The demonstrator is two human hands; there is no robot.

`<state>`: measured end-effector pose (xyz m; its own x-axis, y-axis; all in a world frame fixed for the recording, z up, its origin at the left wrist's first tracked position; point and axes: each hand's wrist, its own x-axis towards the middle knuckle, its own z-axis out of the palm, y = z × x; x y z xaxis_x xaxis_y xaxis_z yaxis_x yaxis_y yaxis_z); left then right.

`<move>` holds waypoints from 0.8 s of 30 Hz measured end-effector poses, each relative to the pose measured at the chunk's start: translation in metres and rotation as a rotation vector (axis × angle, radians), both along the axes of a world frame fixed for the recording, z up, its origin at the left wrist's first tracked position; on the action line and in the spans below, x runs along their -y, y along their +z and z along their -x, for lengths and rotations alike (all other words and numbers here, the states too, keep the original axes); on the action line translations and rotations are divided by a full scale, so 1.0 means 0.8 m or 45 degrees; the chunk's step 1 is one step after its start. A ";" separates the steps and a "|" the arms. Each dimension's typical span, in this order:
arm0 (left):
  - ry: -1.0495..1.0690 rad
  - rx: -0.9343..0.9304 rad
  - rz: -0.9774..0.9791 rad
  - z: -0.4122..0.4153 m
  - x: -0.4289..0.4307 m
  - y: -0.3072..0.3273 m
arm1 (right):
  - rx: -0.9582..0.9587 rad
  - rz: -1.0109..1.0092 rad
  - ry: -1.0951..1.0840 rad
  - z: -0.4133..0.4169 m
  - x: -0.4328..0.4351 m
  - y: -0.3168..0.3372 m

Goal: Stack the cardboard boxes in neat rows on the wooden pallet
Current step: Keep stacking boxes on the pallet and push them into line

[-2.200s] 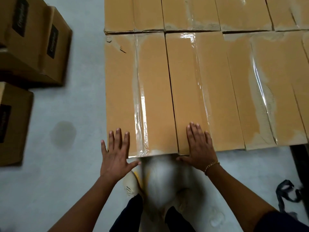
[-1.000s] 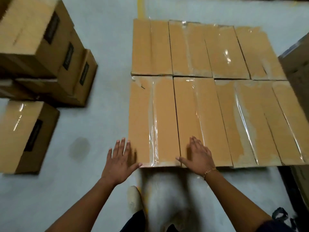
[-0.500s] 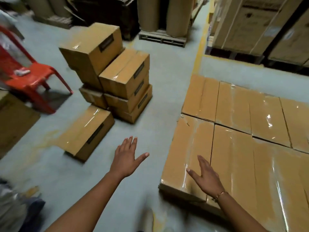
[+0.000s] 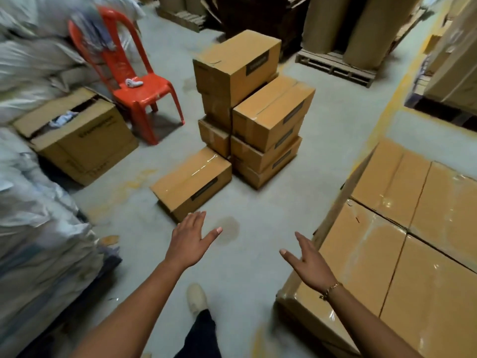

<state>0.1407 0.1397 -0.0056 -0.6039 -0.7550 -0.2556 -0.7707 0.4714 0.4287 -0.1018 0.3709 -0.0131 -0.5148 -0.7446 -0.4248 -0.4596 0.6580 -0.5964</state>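
left hand [image 4: 189, 237]: fingers straight, thumb spread, held nothing; hung over the floor [image 4: 245, 280] just short of the lone box's near corner
right hand [image 4: 311, 264]: flat, fingers extended, empty; bracelet [image 4: 331, 289] at the wrist; hung at the left edge of the laid layer; contact not clear
laid layer [image 4: 413, 267]: taped cardboard boxes edge to edge in rows at the right; left edge ran straight; pallet beneath hidden
lone box [image 4: 192, 183]: lay flat on the floor ahead of the left hand; far end against the foot of the pile
pile [image 4: 258, 112]: boxes several high beyond the lone box; top box skewed, overhanging
open room: bare floor strip between the sacks [image 4: 33, 228] at left and the layer at right; one shoe [image 4: 196, 297] on it
left margin: open carton [image 4: 77, 135] beside the sacks; red chair [image 4: 134, 73] behind it, apart from the pile
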 end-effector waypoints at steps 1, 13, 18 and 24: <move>0.017 0.008 -0.012 -0.010 0.018 -0.005 | 0.014 -0.008 0.014 -0.005 0.026 -0.004; 0.058 0.182 -0.112 -0.093 0.299 -0.059 | 0.386 0.000 -0.151 -0.096 0.351 -0.074; 0.063 0.216 -0.143 -0.077 0.401 -0.077 | 0.549 0.025 -0.255 -0.113 0.460 -0.102; 0.032 0.225 -0.147 -0.038 0.529 -0.127 | 0.675 0.013 -0.376 -0.099 0.580 -0.155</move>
